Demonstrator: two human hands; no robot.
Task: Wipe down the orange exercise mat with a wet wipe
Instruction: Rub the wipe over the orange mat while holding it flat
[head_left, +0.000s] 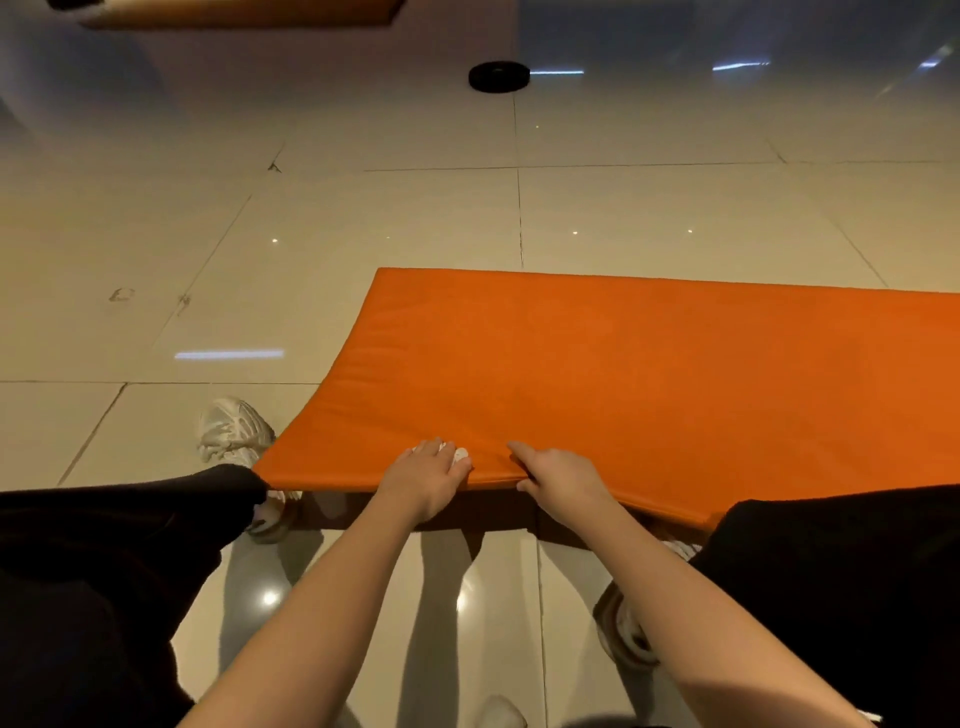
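The right grip (558, 475) pinches the near edge of the orange mat (649, 364), holding it off the floor (260, 260) — likely to steady it — while just beside it the left grip (423, 478) curls round a wet wipe (460, 456) on the mat's top

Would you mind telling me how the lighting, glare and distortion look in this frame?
Head view: the light is warm and dim; the glossy floor mirrors light strips and bright spots; wide-angle bending curves the mat along its left edge, and the tile lines too; the far top is hazy.
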